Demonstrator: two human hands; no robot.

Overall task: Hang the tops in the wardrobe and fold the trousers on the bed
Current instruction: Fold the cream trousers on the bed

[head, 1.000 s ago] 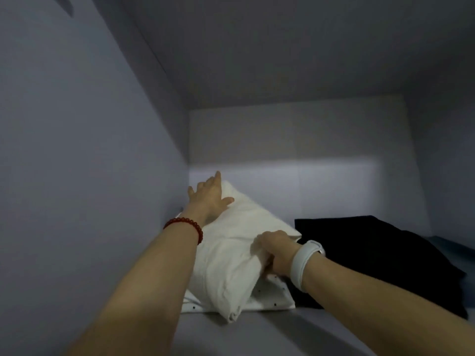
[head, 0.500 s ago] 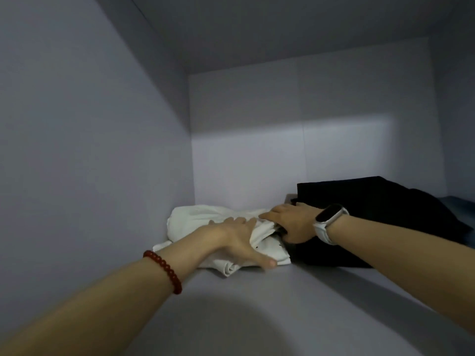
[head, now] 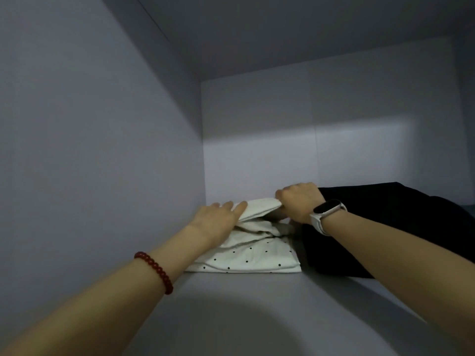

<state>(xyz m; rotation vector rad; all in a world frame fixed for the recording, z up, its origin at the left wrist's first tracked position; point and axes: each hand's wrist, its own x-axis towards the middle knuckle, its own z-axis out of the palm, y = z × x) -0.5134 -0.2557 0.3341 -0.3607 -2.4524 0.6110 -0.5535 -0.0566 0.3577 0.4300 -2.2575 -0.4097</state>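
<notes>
1. On the wardrobe shelf [head: 257, 304], our folded white garment [head: 259, 205] tops a dotted white one [head: 257, 258] in the back-left corner, touching the black pile [head: 385, 227] at its right.
2. Our left hand [head: 216, 218] lies flat and spread on the stack; our right hand [head: 299, 201] is closed, pinching the white garment's right edge.
3. We judge the soft, limp cotton could slump or unfold if tugged unevenly, or drag the black cloth along.
</notes>
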